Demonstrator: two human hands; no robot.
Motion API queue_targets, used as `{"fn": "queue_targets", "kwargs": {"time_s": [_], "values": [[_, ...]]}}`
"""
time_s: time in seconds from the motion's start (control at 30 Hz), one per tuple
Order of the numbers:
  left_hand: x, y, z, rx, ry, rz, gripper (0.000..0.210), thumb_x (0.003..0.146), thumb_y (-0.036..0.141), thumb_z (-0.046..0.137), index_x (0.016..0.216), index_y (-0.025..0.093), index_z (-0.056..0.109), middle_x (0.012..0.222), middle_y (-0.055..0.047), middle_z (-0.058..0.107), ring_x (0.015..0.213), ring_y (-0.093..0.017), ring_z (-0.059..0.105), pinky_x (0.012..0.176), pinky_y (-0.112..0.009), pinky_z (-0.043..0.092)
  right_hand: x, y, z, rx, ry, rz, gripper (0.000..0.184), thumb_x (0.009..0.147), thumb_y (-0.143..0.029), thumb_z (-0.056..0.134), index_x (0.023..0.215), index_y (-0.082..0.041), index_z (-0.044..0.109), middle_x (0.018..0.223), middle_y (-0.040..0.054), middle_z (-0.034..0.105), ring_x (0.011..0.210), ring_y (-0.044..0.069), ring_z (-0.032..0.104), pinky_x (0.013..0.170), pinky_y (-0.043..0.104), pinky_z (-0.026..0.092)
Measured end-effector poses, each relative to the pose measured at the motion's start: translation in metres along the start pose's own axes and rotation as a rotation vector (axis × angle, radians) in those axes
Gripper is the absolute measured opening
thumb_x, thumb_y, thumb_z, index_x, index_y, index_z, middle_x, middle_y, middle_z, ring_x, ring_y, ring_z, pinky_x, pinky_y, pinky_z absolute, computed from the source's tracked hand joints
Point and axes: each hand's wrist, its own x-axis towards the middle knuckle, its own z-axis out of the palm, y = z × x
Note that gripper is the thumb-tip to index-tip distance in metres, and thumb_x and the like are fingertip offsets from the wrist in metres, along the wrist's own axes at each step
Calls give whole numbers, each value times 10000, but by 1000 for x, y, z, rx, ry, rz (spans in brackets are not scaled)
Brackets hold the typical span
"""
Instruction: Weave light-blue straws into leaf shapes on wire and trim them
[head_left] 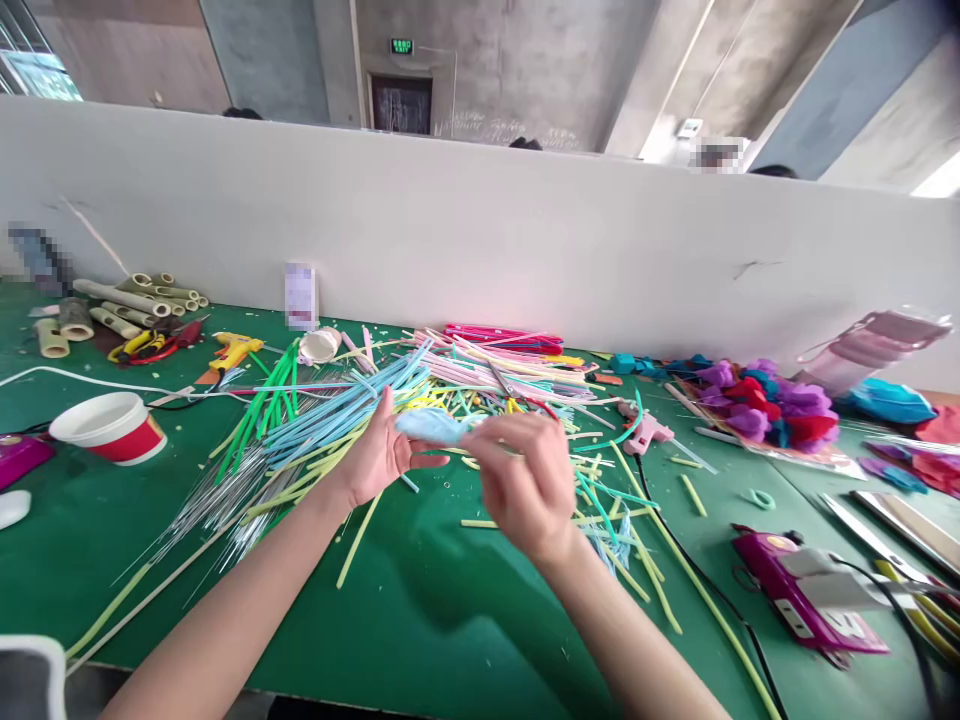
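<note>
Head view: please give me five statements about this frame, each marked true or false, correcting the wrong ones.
1. The right hand holds a pale-blue, motion-blurred piece in its fingers. True.
2. The left hand is clenched into a tight fist. False: the left hand is open.
3. The red-and-white round cup lies on its side. False: the cup stands upright.
4. The yellow glue gun lies left of the pink glue gun. True.
5. The thin, fuzzy craft stems are all light blue. False: the stems include green, yellow and pink ones.

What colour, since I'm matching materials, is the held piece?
The piece is light blue, best in head view.
</note>
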Motion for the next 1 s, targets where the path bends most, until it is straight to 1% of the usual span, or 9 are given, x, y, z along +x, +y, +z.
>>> {"fn": "queue_targets", "kwargs": {"time_s": [0.07, 0.17, 0.33, 0.43, 0.53, 0.63, 0.77, 0.9, 1.0], "values": [[-4, 6, 1, -115, -36, 31, 615, 943, 609, 415, 1255, 125, 631, 1189, -154, 711, 1175, -304, 636, 955, -416, 536, -9, -9, 5, 8, -126, -120, 269, 911, -111, 569, 1121, -253, 660, 1028, 44, 704, 1040, 197, 633, 929, 377, 476], [-3, 12, -2, -218, 10, 67, 435, 981, 325, 467, 1367, 144, 554, 1229, -117, 703, 1219, -270, 615, 1043, -410, 486, -23, -12, 17, -38, -212, -100, 263, 908, -117, 594, 1128, -242, 665, 1086, 47, 707, 1130, 215, 595, 969, 392, 451], [13, 8, -19, -269, 281, 202, 373, 972, 288, 523, 1296, 121, 603, 1154, -133, 735, 1109, -247, 684, 936, -330, 563, -41, -5, 29, -69, -224, 15, 282, 878, -185, 670, 1152, -237, 630, 1162, 79, 677, 1211, 256, 539, 975, 406, 457], [21, 2, -29, -210, 524, 301, 250, 945, 268, 581, 1099, 101, 685, 1006, -125, 775, 978, -227, 734, 841, -288, 597, -49, 9, 28, -103, -204, 175, 246, 904, -196, 610, 1150, -189, 587, 1098, 107, 672, 1151, 258, 561, 964, 420, 460], [23, -2, -35, -120, 626, 386, 204, 898, 293, 656, 992, 116, 696, 899, -93, 783, 866, -213, 752, 775, -285, 610, -58, 35, 25, -311, -217, 471, 198, 951, -245, 493, 1105, -155, 577, 1002, 121, 669, 1001, 273, 584, 892, 446, 459], [19, -3, -33, 20, 566, 371, 292, 817, 389, 740, 962, 138, 703, 832, -69, 773, 749, -202, 745, 696, -277, 609, -69, 66, 20, -501, -344, 665, 255, 954, -288, 447, 1073, -130, 608, 1016, 157, 662, 979, 310, 573, 850, 448, 446], [10, -3, -21, 179, 387, 93, 283, 758, 413, 784, 895, 173, 720, 736, -39, 737, 588, -176, 695, 586, -278, 586, -82, 93, 12, -571, -463, 780, 339, 941, -307, 457, 1156, -85, 596, 1071, 199, 650, 1029, 334, 569, 862, 437, 441], [1, -3, -10, 324, 96, -197, 305, 737, 389, 803, 943, 185, 709, 803, -52, 747, 660, -186, 706, 603, -283, 569, -87, 98, 13, -491, -542, 780, 340, 932, -287, 451, 1187, -96, 569, 1108, 199, 650, 1037, 325, 583, 865, 425, 442], [-1, -4, -8, 412, -63, -266, 325, 747, 366, 796, 990, 171, 703, 881, -78, 758, 734, -175, 709, 660, -264, 560, -82, 97, 16, -474, -576, 846, 360, 921, -262, 450, 1239, -116, 539, 1140, 186, 652, 1056, 314, 598, 853, 404, 441]]}}
